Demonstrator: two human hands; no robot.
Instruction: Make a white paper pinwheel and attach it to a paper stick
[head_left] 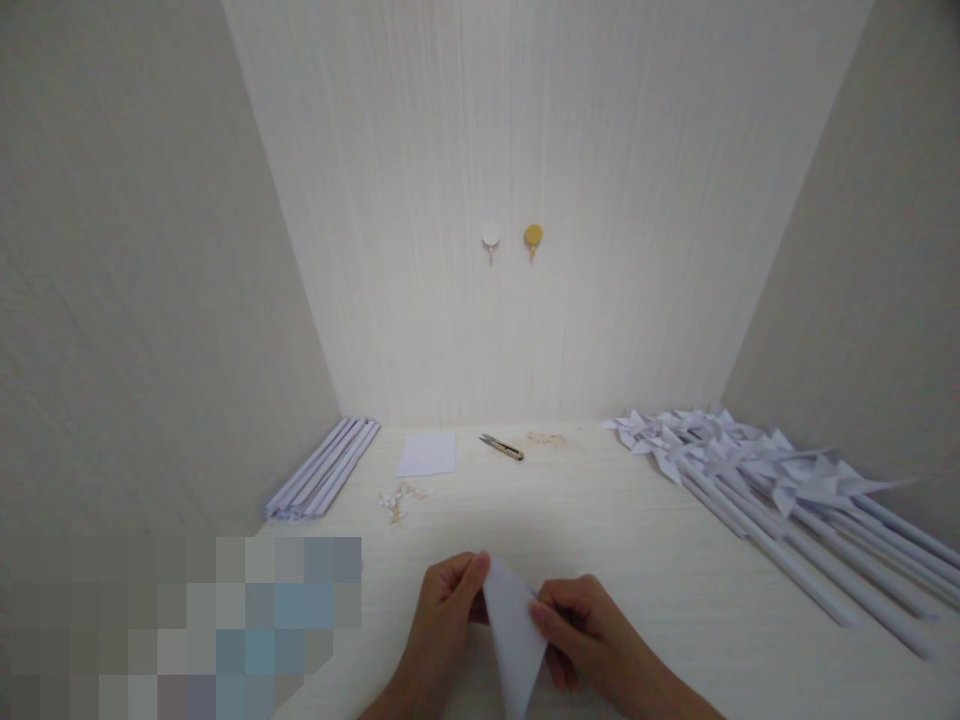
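Observation:
A folded white paper [516,630], triangular with its point toward me, is pinched between both my hands just above the near part of the pale wooden table [600,520]. My left hand [442,615] grips the paper's upper left edge with thumb and fingers closed. My right hand [581,625] pinches the right edge, fingers curled.
A bundle of rolled white paper sticks [322,468] lies at the back left. A white paper sheet [427,454], small snips [501,447] and tiny pins [396,497] lie at the back. Several finished paper pinwheels [757,470] are piled on the right. Two wall hooks [511,238] hang ahead.

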